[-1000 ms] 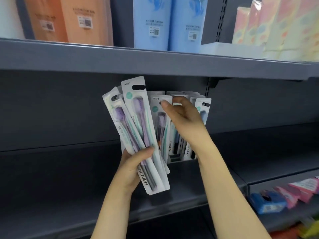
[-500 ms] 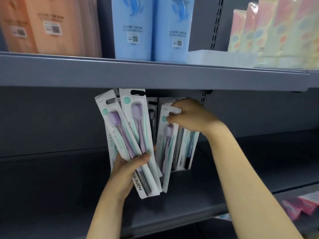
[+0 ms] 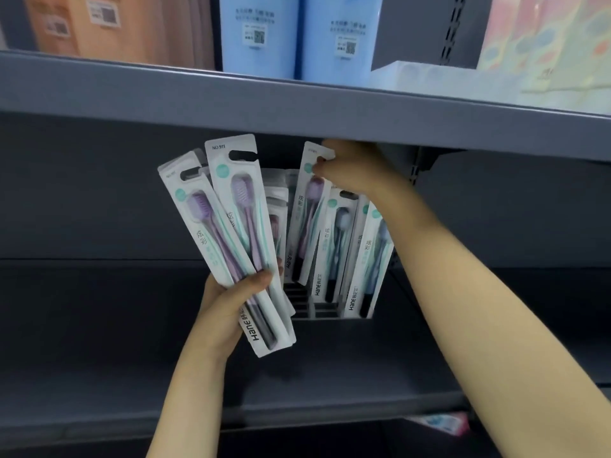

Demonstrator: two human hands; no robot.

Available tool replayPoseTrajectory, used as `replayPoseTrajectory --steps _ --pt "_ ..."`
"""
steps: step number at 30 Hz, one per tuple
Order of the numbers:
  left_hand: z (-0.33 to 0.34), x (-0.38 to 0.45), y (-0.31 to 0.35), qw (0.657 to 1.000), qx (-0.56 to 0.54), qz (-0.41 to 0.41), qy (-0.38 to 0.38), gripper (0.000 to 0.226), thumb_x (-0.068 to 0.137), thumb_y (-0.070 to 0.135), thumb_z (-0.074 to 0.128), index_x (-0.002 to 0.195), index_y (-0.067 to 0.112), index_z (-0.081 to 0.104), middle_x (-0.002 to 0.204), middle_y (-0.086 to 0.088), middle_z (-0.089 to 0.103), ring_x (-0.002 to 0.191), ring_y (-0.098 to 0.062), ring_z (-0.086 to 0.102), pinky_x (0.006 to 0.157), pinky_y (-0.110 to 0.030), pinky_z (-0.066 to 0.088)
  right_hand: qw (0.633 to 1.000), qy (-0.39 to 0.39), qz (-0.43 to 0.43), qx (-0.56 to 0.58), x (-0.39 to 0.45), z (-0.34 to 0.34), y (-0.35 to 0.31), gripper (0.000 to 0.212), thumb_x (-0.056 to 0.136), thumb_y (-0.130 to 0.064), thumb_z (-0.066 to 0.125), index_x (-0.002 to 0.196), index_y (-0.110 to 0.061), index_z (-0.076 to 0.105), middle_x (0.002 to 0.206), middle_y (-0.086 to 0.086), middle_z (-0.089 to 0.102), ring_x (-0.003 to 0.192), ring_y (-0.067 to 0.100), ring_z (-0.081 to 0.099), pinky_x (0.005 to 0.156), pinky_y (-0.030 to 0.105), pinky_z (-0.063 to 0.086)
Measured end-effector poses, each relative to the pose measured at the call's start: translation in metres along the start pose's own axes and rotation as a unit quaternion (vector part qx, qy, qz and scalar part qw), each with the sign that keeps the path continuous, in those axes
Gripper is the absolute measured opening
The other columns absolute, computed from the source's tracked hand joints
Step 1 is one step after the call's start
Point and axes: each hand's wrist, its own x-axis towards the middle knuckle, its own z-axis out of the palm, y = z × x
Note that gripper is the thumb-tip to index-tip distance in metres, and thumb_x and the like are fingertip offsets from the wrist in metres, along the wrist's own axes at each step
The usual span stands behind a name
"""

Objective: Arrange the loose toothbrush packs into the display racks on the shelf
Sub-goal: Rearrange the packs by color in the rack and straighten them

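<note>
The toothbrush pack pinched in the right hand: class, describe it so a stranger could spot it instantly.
Under the grey upper shelf, the right hand pinches the top of one toothbrush pack above the display rack. It holds a purple brush and rides higher than the blue-brush packs on its right.

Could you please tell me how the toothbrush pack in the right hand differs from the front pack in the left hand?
The right-hand pack is pinched at its top by the right hand; the front left-hand pack is gripped near its bottom by the left hand, together with others. The right-hand pack hangs over the rack, its top leaning right; the front left-hand pack stays clear of it, leaning left. Both hold purple brushes.
</note>
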Motion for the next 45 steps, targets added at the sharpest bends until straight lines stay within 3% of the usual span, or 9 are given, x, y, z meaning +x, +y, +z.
replayPoseTrajectory --steps 3,9,14,18,21,25,29,35,45 --pt "0.000 -0.001 0.000 1.000 0.000 0.003 -0.002 0.059 0.044 0.035 0.091 0.096 0.016 0.073 0.090 -0.011 0.072 0.090 -0.032 0.069 0.079 -0.046 0.058 1.000 -0.023 -0.006 -0.018 0.010 -0.001 0.004 0.013 0.085 -0.018 0.060 0.096 -0.013 0.058 0.085 0.000 0.054 0.076 0.015 0.048 0.051 0.021 0.035" --pt "0.000 0.001 0.002 1.000 -0.009 0.001 0.003 0.027 0.066 0.012 0.074 0.093 0.018 0.073 0.085 -0.008 0.071 0.081 -0.028 0.070 0.065 -0.039 0.058 0.992 -0.104 -0.052 -0.045 0.028 0.001 0.012 0.018 0.084 -0.028 0.066 0.100 -0.025 0.059 0.091 -0.006 0.057 0.085 0.013 0.052 0.059 0.019 0.036" --pt "0.000 0.002 -0.001 1.000 -0.008 -0.002 0.009 0.036 0.058 0.017 0.078 0.094 0.022 0.075 0.091 -0.007 0.071 0.091 -0.029 0.068 0.081 -0.045 0.058 0.987 -0.122 -0.085 -0.062 0.032 0.006 0.016 0.023 0.081 -0.022 0.070 0.065 -0.026 0.054 0.064 -0.006 0.049 0.064 0.011 0.046 0.056 0.025 0.033" --pt "-0.002 0.003 -0.004 1.000 -0.014 0.003 0.013 0.038 0.059 0.015 0.078 0.096 0.018 0.072 0.090 -0.007 0.071 0.089 -0.028 0.068 0.079 -0.045 0.058 0.988 -0.123 -0.085 -0.045 0.030 0.012 0.019 0.008 0.084 -0.020 0.068 0.083 -0.018 0.061 0.071 -0.002 0.054 0.064 0.010 0.048 0.057 0.023 0.036" --pt "-0.001 0.003 -0.005 1.000 -0.019 0.003 0.012 0.038 0.061 0.012 0.076 0.098 0.016 0.070 0.087 -0.005 0.071 0.084 -0.025 0.069 0.073 -0.041 0.059 0.985 -0.131 -0.093 -0.063 0.030 0.011 0.017 0.009 0.084 -0.019 0.067 0.080 -0.014 0.060 0.065 -0.003 0.050 0.058 0.009 0.045 0.053 0.023 0.033" --pt "0.001 0.005 -0.005 1.000 -0.020 -0.001 0.003 0.056 0.056 0.024 0.078 0.107 0.004 0.065 0.088 -0.011 0.067 0.087 -0.039 0.063 0.076 -0.055 0.056 0.986 -0.132 -0.082 -0.066 0.034 0.014 0.016 0.017 0.084 -0.017 0.067 0.071 -0.012 0.056 0.059 -0.002 0.045 0.054 0.009 0.041 0.050 0.023 0.030" --pt "0.005 0.008 -0.005 1.000 -0.009 0.001 0.005 0.075 0.053 0.025 0.079 0.122 0.003 0.058 0.100 -0.013 0.067 0.092 -0.030 0.066 0.073 -0.043 0.058 0.985 -0.136 -0.081 -0.073 0.038 0.014 0.019 0.016 0.083 -0.017 0.068 0.075 -0.006 0.060 0.063 0.001 0.047 0.059 0.014 0.043 0.051 0.023 0.030" --pt "0.005 0.011 -0.007 1.000 -0.009 -0.006 -0.005 0.070 0.052 0.025 0.079 0.119 0.012 0.062 0.102 -0.011 0.069 0.095 -0.023 0.068 0.072 -0.035 0.057 0.977 -0.160 -0.090 -0.110 0.045 0.011 0.016 0.024 0.084 -0.019 0.066 0.100 -0.001 0.065 0.083 0.008 0.057 0.075 0.018 0.050 0.066 0.027 0.035" --pt "0.001 0.013 -0.006 1.000 -0.002 -0.007 -0.003 0.076 0.052 0.025 0.079 0.122 0.006 0.059 0.103 -0.013 0.069 0.097 -0.027 0.067 0.074 -0.039 0.057 0.970 -0.172 -0.093 -0.142 0.043 0.015 0.015 0.015 0.083 -0.016 0.066 0.080 -0.002 0.061 0.065 0.004 0.045 0.059 0.015 0.039 0.053 0.026 0.027"
